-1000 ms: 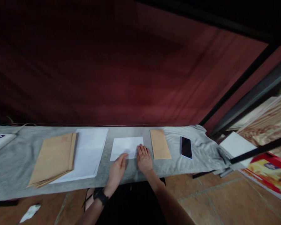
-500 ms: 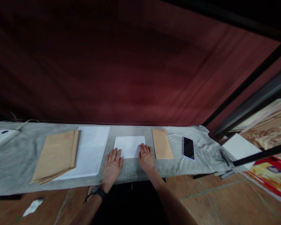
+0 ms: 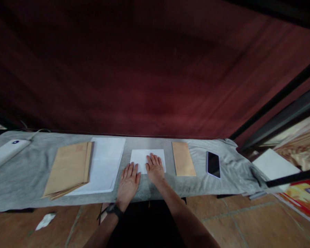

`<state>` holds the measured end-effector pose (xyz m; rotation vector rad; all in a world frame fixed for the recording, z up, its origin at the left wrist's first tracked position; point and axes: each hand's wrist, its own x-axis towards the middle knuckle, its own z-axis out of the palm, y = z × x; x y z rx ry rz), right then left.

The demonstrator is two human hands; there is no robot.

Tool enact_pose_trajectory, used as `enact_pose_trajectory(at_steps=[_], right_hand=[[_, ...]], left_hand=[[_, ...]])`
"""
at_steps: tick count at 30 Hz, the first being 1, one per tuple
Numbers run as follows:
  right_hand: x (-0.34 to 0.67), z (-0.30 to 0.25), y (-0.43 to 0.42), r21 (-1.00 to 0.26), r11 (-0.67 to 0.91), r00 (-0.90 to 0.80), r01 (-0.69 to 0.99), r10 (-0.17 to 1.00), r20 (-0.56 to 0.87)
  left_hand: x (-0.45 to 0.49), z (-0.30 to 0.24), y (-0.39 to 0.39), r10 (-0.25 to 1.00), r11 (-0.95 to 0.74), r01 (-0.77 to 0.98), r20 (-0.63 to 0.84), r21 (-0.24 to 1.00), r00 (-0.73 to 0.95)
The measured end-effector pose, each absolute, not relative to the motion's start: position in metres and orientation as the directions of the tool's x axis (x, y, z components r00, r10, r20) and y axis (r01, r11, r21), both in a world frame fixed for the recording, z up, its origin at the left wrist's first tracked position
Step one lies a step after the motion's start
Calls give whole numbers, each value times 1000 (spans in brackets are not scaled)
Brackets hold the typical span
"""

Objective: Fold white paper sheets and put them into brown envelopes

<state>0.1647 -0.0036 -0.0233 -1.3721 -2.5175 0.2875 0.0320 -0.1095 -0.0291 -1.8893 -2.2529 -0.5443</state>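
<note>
The right hand (image 3: pixel 155 168) is pressing the folded white sheet (image 3: pixel 138 157) with flat, spread fingers, the left hand (image 3: pixel 128 181) is lying open on the worktop (image 3: pixel 26 179) at its near left corner, and the brown envelope (image 3: pixel 183 163) is lying untouched to the right.

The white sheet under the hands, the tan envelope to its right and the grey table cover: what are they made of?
White sheet: looks like plain paper, matte, thin and lying flat.
Tan envelope: likely kraft paper, dull brown, crisp edges.
Grey cover: seemingly soft fabric; it wrinkles and drapes.
</note>
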Motion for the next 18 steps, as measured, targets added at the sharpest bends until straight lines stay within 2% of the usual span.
enact_pose_trajectory(at_steps=[11,15,18], right_hand=[[175,-25,-9,-292,474,-461,831,880,117],[175,-21,-10,-305,462,-456,833,885,95],[176,-17,-11,-304,470,-467,829,880,86]], left_hand=[[30,-32,-110,906,123,963,370,238,-207],[36,-28,-99,908,29,954,392,299,-150],[44,-22,-80,934,-43,934,345,355,-88]])
